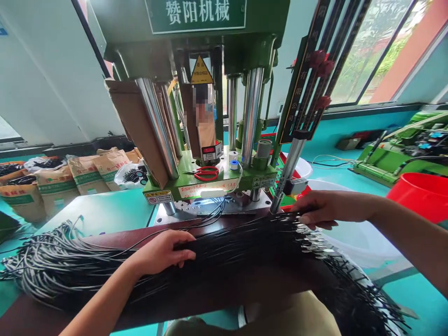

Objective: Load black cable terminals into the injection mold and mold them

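A wide bundle of thin black cables [238, 242] lies across a dark red-brown board [224, 294] before me. My left hand [164, 252] rests over the middle of the bundle, thumb and forefinger apart. At the bundle's right end my right hand [320, 210] is closed, thumb and fingers pinching cables close to their shiny metal ends [311, 240]. Its fingertips are partly hidden. On the left the cables fan out in grey-glinting loops [59, 261]. More black cable ends [364, 289] hang over the board's right edge.
A green press [210, 179] with steel columns stands just behind the board. Red-handled scissors [206, 173] lie on its ledge. A white tub [364, 242] and a red tub [420, 196] are at right. Paper sacks [84, 172] stand at back left.
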`<state>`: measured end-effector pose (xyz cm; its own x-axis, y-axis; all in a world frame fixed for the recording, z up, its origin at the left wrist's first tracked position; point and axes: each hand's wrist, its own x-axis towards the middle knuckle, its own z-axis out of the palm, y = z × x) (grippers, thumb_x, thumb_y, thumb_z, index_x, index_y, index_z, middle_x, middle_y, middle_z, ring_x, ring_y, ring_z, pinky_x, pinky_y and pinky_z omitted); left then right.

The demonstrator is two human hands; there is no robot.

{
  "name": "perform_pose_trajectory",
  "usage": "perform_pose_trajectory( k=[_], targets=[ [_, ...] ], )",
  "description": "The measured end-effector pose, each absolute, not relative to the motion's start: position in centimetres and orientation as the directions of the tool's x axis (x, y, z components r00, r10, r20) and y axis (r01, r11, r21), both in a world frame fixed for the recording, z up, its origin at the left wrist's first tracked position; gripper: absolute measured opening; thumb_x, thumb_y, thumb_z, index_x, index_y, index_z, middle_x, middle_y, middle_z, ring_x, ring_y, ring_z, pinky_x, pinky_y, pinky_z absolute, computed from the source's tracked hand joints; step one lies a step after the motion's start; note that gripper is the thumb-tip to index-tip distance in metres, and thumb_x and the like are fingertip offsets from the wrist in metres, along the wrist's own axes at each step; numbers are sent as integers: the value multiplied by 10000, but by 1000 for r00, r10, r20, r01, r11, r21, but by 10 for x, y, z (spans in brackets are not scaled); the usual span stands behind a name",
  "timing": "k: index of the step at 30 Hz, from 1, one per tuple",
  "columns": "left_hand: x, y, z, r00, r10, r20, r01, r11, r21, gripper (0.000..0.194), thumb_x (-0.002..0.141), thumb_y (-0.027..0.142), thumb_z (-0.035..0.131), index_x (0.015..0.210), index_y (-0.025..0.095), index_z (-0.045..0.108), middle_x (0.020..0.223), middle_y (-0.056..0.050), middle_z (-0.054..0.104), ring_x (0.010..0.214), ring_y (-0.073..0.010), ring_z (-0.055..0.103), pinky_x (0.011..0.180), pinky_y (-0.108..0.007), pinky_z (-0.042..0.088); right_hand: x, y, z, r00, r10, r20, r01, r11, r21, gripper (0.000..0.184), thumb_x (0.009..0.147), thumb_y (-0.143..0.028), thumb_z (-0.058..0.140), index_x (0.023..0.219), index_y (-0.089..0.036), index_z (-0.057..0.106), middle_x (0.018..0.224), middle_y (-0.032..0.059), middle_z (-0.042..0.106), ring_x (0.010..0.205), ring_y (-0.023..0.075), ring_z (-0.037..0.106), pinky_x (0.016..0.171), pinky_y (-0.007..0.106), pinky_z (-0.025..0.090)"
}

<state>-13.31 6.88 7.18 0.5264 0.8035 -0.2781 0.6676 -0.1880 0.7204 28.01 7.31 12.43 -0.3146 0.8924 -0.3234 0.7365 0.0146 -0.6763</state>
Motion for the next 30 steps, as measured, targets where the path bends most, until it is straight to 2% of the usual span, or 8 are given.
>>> perform_pose_trajectory(
  k=[6, 10, 12, 14, 17, 21, 25, 30],
  targets=[
    [-36, 29, 84, 770, 585, -255, 538, -380, 752, 157, 693, 355, 683, 787, 232, 657, 692, 5, 655, 600, -151, 578, 522, -242, 384, 265, 80, 121, -566, 619, -545, 690, -6, -724, 255, 668, -385, 715, 774, -155, 740, 583, -2, 611, 455, 64, 418, 453, 211, 292],
    [36, 9, 48, 693, 636, -340, 298, 176, 938, 272, 694, 487, 656, 697, 221, 601, 559, 9, 566, 398, -98, 454, 397, -232, 334, 241, 89, 116, -685, 416, -597, 704, 168, -691, 308, 646, -380, 761, 870, -169, 751, 637, 3, 666, 461, 90, 484, 441, 197, 346],
    [53, 4, 32, 674, 630, -385, 35, 494, 869, 347, 641, 512, 692, 698, 189, 576, 599, -17, 594, 391, -92, 472, 384, -226, 355, 234, 90, 108, -726, 486, -487, 635, 200, -746, 369, 679, -414, 742, 961, -177, 732, 745, 23, 700, 546, 123, 571, 500, 210, 422],
    [56, 2, 24, 659, 640, -395, -160, 632, 758, 394, 592, 485, 745, 723, 156, 572, 641, -42, 621, 401, -90, 496, 381, -215, 370, 227, 86, 98, -724, 633, -274, 509, 222, -832, 420, 779, -468, 645, 1100, -199, 681, 957, 54, 706, 797, 180, 645, 692, 254, 496],
    [46, 1, 22, 609, 704, -366, -315, 638, 703, 376, 616, 407, 770, 774, 127, 577, 695, -59, 637, 431, -79, 517, 402, -195, 376, 207, 71, 80, -658, 752, -28, 431, 346, -833, 395, 908, -464, 472, 1195, -242, 626, 1184, 53, 635, 1082, 212, 572, 926, 313, 439],
    [32, 3, 21, 491, 775, -397, -410, 608, 680, 319, 643, 322, 760, 795, 132, 555, 711, -53, 630, 507, -98, 565, 469, -204, 416, 179, 58, 60, -512, 836, 199, 491, 475, -730, 292, 914, -398, 498, 1066, -229, 681, 1065, 51, 644, 961, 188, 597, 860, 293, 455],
    [28, 4, 16, 476, 760, -442, -393, 634, 666, 300, 623, 251, 745, 821, 132, 554, 689, -44, 615, 532, -121, 580, 488, -226, 429, 172, 61, 53, -456, 865, 210, 447, 427, -786, 156, 823, -315, 650, 955, -248, 700, 973, 10, 650, 902, 165, 605, 821, 267, 465],
    [32, 2, 16, 439, 791, -425, -380, 592, 710, 264, 699, 280, 692, 854, 123, 548, 752, -58, 632, 554, -117, 588, 550, -250, 461, 172, 61, 51, -438, 879, 190, 394, 378, -838, 206, 812, -320, 648, 995, -237, 692, 993, 22, 669, 924, 188, 614, 826, 302, 486]
  ],
)
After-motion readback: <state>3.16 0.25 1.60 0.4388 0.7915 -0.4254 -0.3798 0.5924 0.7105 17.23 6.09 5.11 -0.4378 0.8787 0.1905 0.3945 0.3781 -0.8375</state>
